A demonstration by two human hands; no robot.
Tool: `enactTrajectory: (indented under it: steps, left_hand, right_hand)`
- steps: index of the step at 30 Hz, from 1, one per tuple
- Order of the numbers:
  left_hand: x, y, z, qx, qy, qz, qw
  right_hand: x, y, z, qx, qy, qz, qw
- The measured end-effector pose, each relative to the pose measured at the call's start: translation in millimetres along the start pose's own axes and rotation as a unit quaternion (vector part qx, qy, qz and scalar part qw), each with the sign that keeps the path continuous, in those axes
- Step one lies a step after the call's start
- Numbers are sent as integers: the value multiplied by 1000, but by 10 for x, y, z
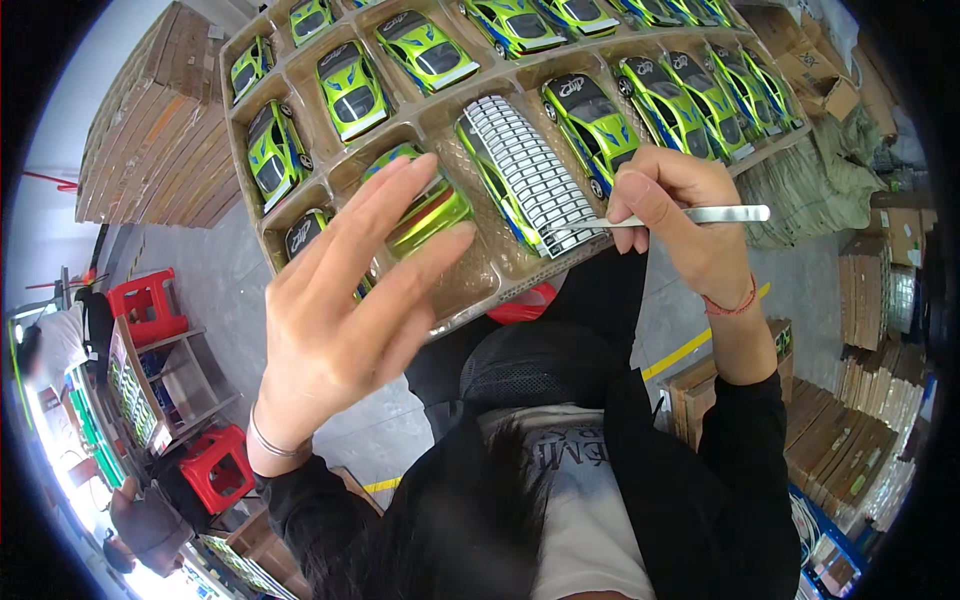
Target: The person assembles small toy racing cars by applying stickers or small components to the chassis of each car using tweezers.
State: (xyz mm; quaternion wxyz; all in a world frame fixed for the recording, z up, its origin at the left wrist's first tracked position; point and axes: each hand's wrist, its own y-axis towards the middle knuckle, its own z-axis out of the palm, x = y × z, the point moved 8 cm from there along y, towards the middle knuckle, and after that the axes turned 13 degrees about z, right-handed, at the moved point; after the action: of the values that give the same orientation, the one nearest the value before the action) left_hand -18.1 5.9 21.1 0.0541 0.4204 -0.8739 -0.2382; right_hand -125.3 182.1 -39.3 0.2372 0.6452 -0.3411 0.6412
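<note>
Over the tray point(500, 275) on your lap, your left hand point(345, 300) hovers open, fingers spread, holding nothing, just above a green car point(432, 212). Your right hand point(685, 215) pinches tweezers point(690, 215), their tips touching the sticker sheet point(530, 170) lying in the next compartment.

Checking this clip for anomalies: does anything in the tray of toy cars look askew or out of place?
One thing stands out. In the brown tray, a sheet of small stickers lies across a green toy car, where the other compartments show bare cars. The right hand holds metal tweezers at its lower end. No damage shows.
</note>
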Motion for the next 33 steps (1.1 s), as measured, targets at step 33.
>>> enactTrajectory:
  steps: [33]
  left_hand:
    - [-118, 394, -111, -178, -239, -47, 953]
  right_hand:
    - [742, -193, 0, 19, 67, -255, 964]
